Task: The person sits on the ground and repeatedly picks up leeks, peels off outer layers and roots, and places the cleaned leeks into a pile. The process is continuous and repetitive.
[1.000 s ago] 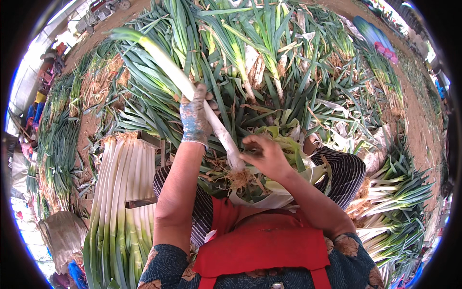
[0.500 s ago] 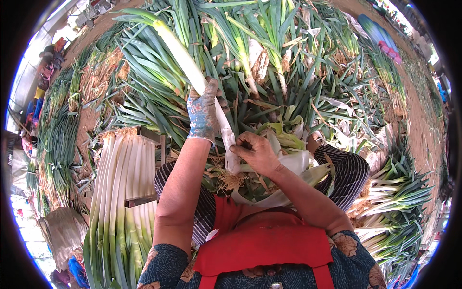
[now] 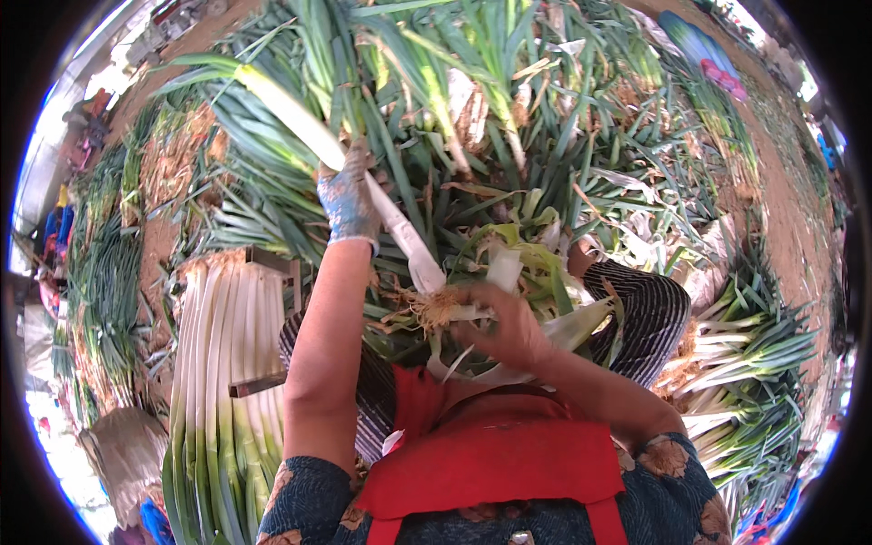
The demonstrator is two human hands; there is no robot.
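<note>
One leek (image 3: 392, 216) slants from upper-left leaves (image 3: 218, 65) to lower-right roots (image 3: 431, 309).

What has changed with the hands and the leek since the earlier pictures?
The left hand has moved leftward, carrying the leek, whose roots are now higher in view. The right hand has shifted from the lower stalk down beside the roots; blur hides whether it holds anything. The left hand still clasps the leek; the white-stalked row lies unchanged.

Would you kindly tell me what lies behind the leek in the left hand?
Green leaves show on both sides of the leek, spread out behind it. Whatever lies directly behind it is covered, and the gloved left hand hides part of the leek itself.
</note>
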